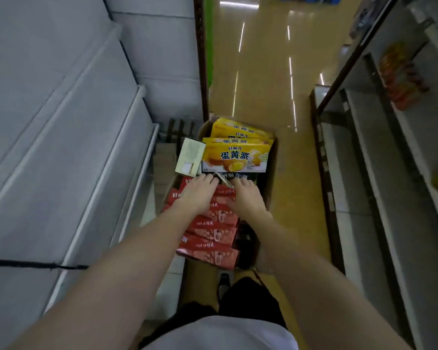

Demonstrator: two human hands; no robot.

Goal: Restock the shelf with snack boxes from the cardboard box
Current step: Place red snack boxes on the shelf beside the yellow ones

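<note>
Shop aisle, shiny tan floor point(258, 79), bare grey shelf point(68, 137) on the left; the cardboard box point(272, 173) sits on the floor ahead, packed with red snack boxes point(213, 233) and a yellow snack box point(235, 156) standing behind them. Left hand point(200, 192) and right hand point(245, 195) both reach in, fingers curled down onto a dark box point(234, 176) between reds and yellow, though a firm hold can't be told. Best grip both ends and lift straight up so neighbours don't snag.
</note>
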